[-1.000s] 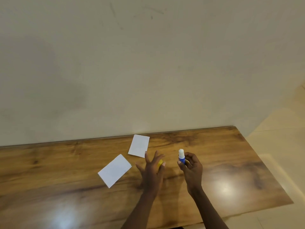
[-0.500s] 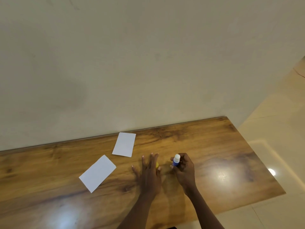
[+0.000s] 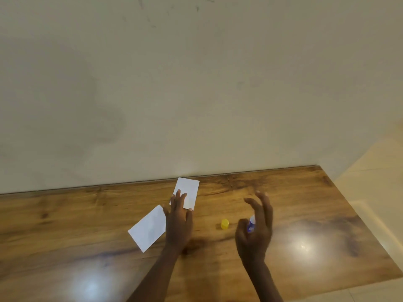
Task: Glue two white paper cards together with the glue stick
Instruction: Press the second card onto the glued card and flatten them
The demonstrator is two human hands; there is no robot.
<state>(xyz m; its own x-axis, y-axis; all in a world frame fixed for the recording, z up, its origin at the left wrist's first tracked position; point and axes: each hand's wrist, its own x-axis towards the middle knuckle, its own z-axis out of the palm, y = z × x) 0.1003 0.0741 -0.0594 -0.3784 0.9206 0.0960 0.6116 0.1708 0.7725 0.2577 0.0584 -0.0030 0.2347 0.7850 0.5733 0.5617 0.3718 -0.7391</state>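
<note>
Two bare forearms reach in from the near edge of the wooden surface [image 3: 305, 203]. The right hand [image 3: 255, 232] is lifted a little off the wood. It holds the glue stick [image 3: 251, 224], a blue tube with a pale tip, between the thumb and the base of the fingers, while the fingers themselves stand loosely spread above it. The hand is blurred, so I cannot tell exactly how firm that hold is. Level with it and just to its left, the yellow cap [image 3: 224, 223] lies by itself on the wood, so the stick is uncapped and ready. Further left, the near card [image 3: 148, 229] lies flat at a slant with nothing on it, its right edge just beside the left wrist. The left hand [image 3: 178, 223] lies flat with its fingers straight and close together, the fingertips resting on the near corner of the far card [image 3: 189, 190], which sits close to the plain wall [image 3: 196, 83]. The two cards are separate and neither shows any glue, so the step in hand looks like steadying a card for the first stroke. The next move probably calls for bringing the stick across to the held card, tipping its pale end down and rubbing it over the face while the left fingers keep the card from sliding.
</note>
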